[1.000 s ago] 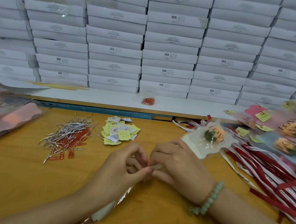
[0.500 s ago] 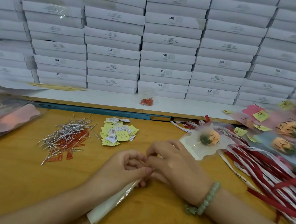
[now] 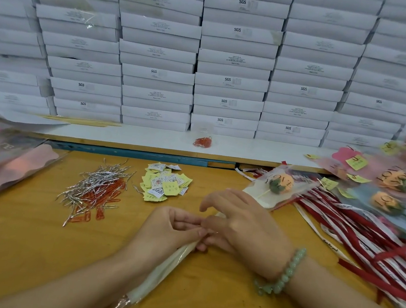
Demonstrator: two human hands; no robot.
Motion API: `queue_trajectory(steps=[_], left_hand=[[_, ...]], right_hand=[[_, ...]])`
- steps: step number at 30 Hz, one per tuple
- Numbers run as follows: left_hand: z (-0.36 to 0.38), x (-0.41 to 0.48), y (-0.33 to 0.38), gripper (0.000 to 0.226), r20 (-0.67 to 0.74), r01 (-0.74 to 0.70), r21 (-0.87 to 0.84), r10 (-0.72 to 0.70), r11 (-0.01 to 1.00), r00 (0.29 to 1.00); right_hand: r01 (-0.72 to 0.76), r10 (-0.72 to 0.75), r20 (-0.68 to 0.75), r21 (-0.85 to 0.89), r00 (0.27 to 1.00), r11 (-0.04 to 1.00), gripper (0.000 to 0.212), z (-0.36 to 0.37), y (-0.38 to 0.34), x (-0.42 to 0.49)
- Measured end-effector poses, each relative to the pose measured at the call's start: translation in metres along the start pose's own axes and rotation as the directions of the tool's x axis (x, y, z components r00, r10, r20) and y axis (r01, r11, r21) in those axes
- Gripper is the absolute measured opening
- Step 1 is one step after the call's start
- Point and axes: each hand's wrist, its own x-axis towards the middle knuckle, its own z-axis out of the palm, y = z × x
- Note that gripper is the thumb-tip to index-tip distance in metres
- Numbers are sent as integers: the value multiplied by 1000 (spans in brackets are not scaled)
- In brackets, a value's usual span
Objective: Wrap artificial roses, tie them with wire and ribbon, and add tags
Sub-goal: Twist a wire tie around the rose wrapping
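Head view: left hand (image 3: 163, 232) and right hand (image 3: 244, 231) both pinch the gathered wrap (image 3: 159, 274) at frame centre, tail running lower left. Film looks light, crinkly, slippery and likely springs open. Hold the gathered neck, not the tail.

I'm in a small packing workshop, prob. a factory line. Behind my desk (image 3: 24, 248) is a wall of stacked white cartons (image 3: 231, 91) w/ SGS labels. Bulk supplies sit in piles: silver wire ties (image 3: 93, 187), tags (image 3: 166, 186), ribbons (image 3: 368, 244), sleeves (image 3: 13, 161), plus finished wrapped roses (image 3: 392, 180).
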Motion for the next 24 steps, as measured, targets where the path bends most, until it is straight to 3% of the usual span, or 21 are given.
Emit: queue_trajectory(steps=[4,6,8,11,14,16,17,18,20,22,24], left_hand=[[1,0,0,29,-23,-16,44,17,999,1000],[1,0,-2,28,-40,-12,66,15,998,999],[1,0,-3,24,-45,-4,72,7,997,999],[1,0,-4,17,-57,-11,68,15,998,998],[3,0,-4,12,-75,-36,62,40,997,996],[3,0,-3,11,-99,-50,37,53,998,994],[3,0,-3,11,-112,-57,27,60,998,992],[3,0,-3,11,-122,-65,21,67,998,990],[3,-1,-3,11,-140,-83,16,84,996,987],[4,-3,-4,12,-155,-97,10,98,995,983],[6,-4,-3,13,-171,-115,-6,113,993,979]], right_hand=[[-18,23,171,-29,985,999,39,-15,5,5],[-71,67,90,45,994,996,44,-31,10,3],[-219,227,-57,119,972,968,34,-50,22,-6],[-540,542,-104,53,834,840,20,-70,69,-29],[-703,735,192,-214,650,678,25,-75,119,-63],[-681,753,395,-335,527,652,33,-64,128,-82],[-670,742,438,-340,508,660,40,-56,126,-90],[-665,731,437,-325,524,672,48,-48,123,-96],[-636,704,317,-304,635,710,54,-34,117,-105],[-603,667,226,-295,710,741,46,-29,112,-107],[-582,642,258,-276,722,765,34,-28,105,-106]])
